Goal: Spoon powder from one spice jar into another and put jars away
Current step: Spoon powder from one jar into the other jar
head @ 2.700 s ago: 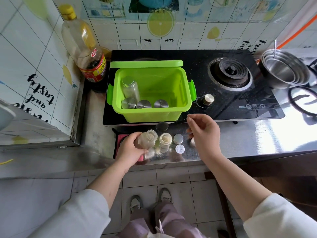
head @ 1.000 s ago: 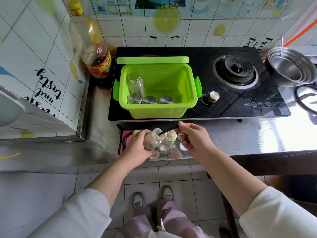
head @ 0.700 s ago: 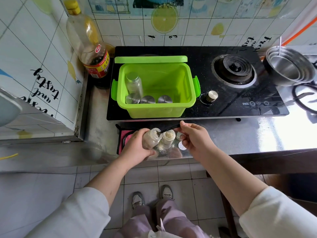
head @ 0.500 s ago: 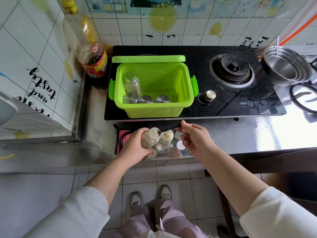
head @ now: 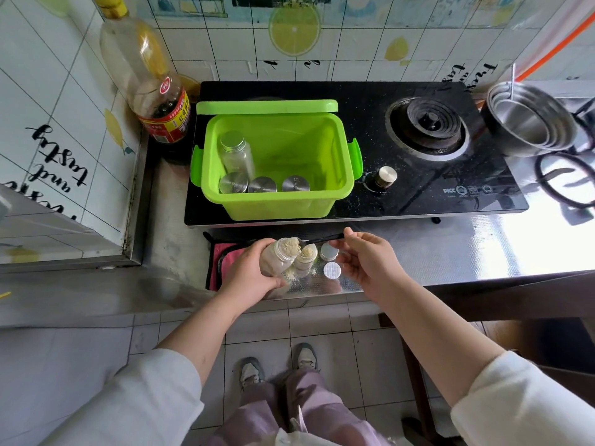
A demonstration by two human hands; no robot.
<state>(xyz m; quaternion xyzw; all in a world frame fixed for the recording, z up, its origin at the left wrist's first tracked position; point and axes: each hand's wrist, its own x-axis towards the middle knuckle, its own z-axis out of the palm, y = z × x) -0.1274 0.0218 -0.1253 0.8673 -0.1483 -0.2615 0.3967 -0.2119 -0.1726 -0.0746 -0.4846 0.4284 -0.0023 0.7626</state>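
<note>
Powder jar (head: 279,257) tilts, gripped in my left hand (head: 249,275), near the front edge of the surface (head: 434,252), just beside the upright jar (head: 306,257); my right hand (head: 365,262) pinches the spoon (head: 322,238), tip at the tilted jar's mouth.

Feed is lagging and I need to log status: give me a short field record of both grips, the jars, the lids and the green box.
Left grip: holds clear spice jar of beige powder, tilted, mouth open.
Right grip: pinches thin black spoon, tip by the jar mouths.
Receiving jar: small open clear jar, upright on steel counter, beside the held jar.
Lids: two round silver lids off, on the counter.
Spill: loose beige powder by the jars.
Storage: green plastic box, open, four lidded jars inside.
</note>
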